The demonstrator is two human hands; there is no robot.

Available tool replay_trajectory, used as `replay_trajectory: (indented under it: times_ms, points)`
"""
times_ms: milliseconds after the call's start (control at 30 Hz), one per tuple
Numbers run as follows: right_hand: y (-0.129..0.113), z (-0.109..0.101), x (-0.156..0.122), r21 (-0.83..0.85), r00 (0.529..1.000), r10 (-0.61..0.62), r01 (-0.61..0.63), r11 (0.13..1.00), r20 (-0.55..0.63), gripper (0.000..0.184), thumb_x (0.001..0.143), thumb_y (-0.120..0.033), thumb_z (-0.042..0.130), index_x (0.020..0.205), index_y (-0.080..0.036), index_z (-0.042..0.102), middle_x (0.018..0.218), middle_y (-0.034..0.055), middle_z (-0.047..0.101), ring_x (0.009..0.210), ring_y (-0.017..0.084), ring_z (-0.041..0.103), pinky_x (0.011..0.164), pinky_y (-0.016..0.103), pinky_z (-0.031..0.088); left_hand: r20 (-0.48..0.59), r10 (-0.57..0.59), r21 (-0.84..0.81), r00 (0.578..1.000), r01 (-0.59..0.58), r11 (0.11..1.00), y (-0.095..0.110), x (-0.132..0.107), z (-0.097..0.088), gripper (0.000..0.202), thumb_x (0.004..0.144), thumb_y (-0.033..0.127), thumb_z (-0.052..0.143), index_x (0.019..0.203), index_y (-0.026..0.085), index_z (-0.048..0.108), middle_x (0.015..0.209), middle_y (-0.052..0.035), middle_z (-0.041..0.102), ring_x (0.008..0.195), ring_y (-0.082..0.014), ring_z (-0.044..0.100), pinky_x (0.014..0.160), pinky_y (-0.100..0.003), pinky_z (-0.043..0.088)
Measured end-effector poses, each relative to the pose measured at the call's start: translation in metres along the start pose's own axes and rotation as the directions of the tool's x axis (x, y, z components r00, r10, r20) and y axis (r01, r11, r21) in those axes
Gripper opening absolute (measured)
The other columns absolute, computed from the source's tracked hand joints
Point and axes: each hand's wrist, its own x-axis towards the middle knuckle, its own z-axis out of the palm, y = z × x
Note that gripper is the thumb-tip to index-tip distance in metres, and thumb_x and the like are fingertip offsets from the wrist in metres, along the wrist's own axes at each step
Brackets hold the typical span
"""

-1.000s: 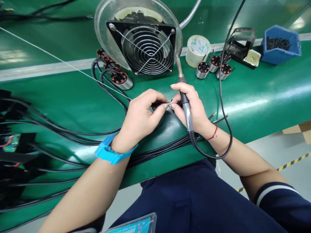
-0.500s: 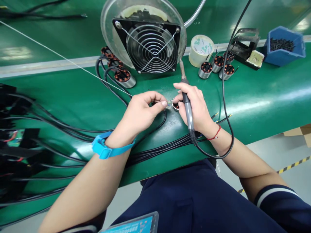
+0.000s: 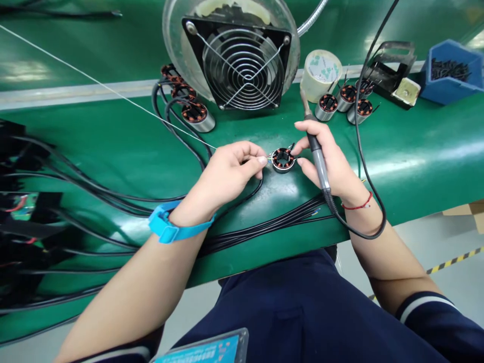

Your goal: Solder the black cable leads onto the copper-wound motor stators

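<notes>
My left hand (image 3: pixel 242 164) is closed, thumb and forefinger pinching the end of a black cable (image 3: pixel 254 190) whose thin coloured wires reach to a motor stator (image 3: pixel 283 160). That stator, a metal ring with copper windings, sits on the green bench. A soldering iron (image 3: pixel 319 164) rests in my right hand (image 3: pixel 333 156), its tip pointing up and away from the stator. The thumb and a fingertip of that hand are spread at the stator's right side; whether they touch it I cannot tell. A thin pale strand (image 3: pixel 113 92) runs from the upper left to behind my left hand.
A fan (image 3: pixel 247 75) with a wire guard stands at the back. More stators (image 3: pixel 198 116) are left of it; others (image 3: pixel 327 107) stand right, by a tape roll (image 3: pixel 317 75), a soldering iron stand (image 3: pixel 393 75) and a blue bin (image 3: pixel 454 83). Black cables (image 3: pixel 257 229) lie along the front.
My right hand has moved right with the soldering iron, away from my left fingertips, so the stator now shows fully. My left hand keeps its pinch. The camera view has shifted slightly.
</notes>
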Motion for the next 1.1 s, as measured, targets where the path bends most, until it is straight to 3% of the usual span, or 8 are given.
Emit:
replay_trajectory:
  times_ms: [167,300,467,700,867,1000,1100]
  points:
    - [0.005,0.007,0.003,0.09,1.0,0.005,-0.003,0.996,-0.016,0.044,0.096,-0.028,0.061,0.138,-0.025,0.052,0.094,-0.003,0.069,0.09,0.017,0.071,0.095,0.038,0.059,0.002,0.0,-0.036,1.0,0.0,0.999,-0.001,0.0,0.0,0.01,0.084,0.027,0.066,0.081,0.017,0.067,0.062,0.0003,0.061,0.059,-0.0143,0.055,0.064,-0.027,0.044]
    - [-0.007,0.026,0.004,0.167,0.996,0.049,-0.036,0.985,-0.076,0.042,0.094,-0.021,0.063,0.135,-0.024,0.052,0.091,-0.0037,0.071,0.083,0.014,0.071,0.084,0.03,0.06,0.024,-0.008,-0.046,1.0,0.009,0.999,0.001,-0.002,0.002,0.012,0.086,0.026,0.065,0.077,0.018,0.066,0.061,0.0,0.061,0.06,-0.0148,0.055,0.064,-0.027,0.045]
    - [-0.018,0.042,0.003,0.032,0.992,0.116,-0.114,0.993,-0.059,0.038,0.098,-0.02,0.055,0.136,-0.026,0.051,0.091,-0.0047,0.071,0.086,0.013,0.071,0.087,0.028,0.058,0.056,0.032,0.03,0.998,-0.034,0.999,0.003,-0.004,0.006,0.016,0.087,0.029,0.064,0.075,0.019,0.064,0.063,-0.0007,0.064,0.062,-0.0151,0.058,0.067,-0.027,0.047]
    - [-0.027,0.018,-0.006,-0.038,0.994,0.086,-0.088,0.995,-0.062,0.049,0.092,-0.02,0.062,0.14,-0.023,0.053,0.11,0.0015,0.075,0.106,0.02,0.072,0.1,0.038,0.059,0.016,0.032,0.059,0.999,-0.032,0.998,-0.003,-0.004,0.011,0.014,0.086,0.03,0.062,0.082,0.018,0.066,0.065,-0.0003,0.063,0.061,-0.0147,0.055,0.061,-0.027,0.044]
    - [-0.054,0.01,-0.029,-0.037,0.969,0.14,-0.15,0.988,-0.202,0.034,0.106,-0.033,0.053,0.14,-0.03,0.057,0.106,0.0003,0.076,0.086,0.017,0.074,0.09,0.037,0.064,-0.027,0.042,0.079,0.999,-0.04,0.996,-0.006,-0.01,0.016,0.015,0.087,0.032,0.06,0.082,0.019,0.065,0.067,-0.0005,0.062,0.061,-0.015,0.052,0.059,-0.028,0.041]
    - [-0.057,0.024,-0.052,-0.079,0.909,0.084,-0.127,0.989,-0.408,0.033,0.102,-0.045,0.06,0.134,-0.037,0.063,0.106,0.002,0.073,0.074,0.018,0.072,0.077,0.038,0.066,-0.067,0.076,0.142,0.995,-0.066,0.988,-0.007,-0.017,0.021,0.014,0.091,0.032,0.056,0.084,0.021,0.061,0.073,-0.0011,0.063,0.065,-0.0163,0.054,0.065,-0.031,0.043]
    - [-0.052,0.032,-0.063,-0.057,0.877,0.078,-0.119,0.991,-0.474,0.029,0.099,-0.043,0.063,0.127,-0.035,0.065,0.104,0.0028,0.072,0.08,0.02,0.073,0.078,0.037,0.065,-0.074,0.116,0.22,0.99,-0.097,0.971,-0.009,-0.022,0.023,0.013,0.095,0.031,0.052,0.088,0.022,0.058,0.074,-0.0005,0.064,0.068,-0.0173,0.057,0.073,-0.033,0.048]
